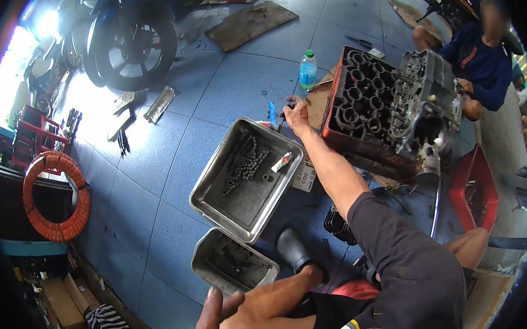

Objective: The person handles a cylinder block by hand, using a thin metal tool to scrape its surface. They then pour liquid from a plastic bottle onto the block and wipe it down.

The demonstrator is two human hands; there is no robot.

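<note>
Far left, on the floor, an orange ring (56,196), well apart from both hands and posing little hazard. Next, low in view, the left hand (215,315), partly cut off, with fingers spread and nothing visible between them.

Just beside it, the small tray (209,257) with dark parts inside; liable to tip from a bump of the knee or shoe (293,250), scattering small pieces. Close against that, the big tray (242,210) with a chain (248,165) heaped loosely inside; likely to snag on lifting because of tangled links. Also in there, at the right wall, a tube (282,162); might smear the metal if leaking or pressed.

At the far rim, a blue strip (271,112), right next to the right hand (295,116). There, fingers bent, arm stretched out past the tray; impossible to tell whether gripping anything. Awkward reach, so apt to fumble something small.

Just beyond, upright and capped, a bottle (308,73); easily toppled by an outward sweep. Further right, the crate (334,101) and, apparently propped on its right end, an engine (420,91); could slide under uneven support, pinching the co-worker's hand (465,86) nearby. Below, a red bin (489,197), exposed to anything dropping.
</note>
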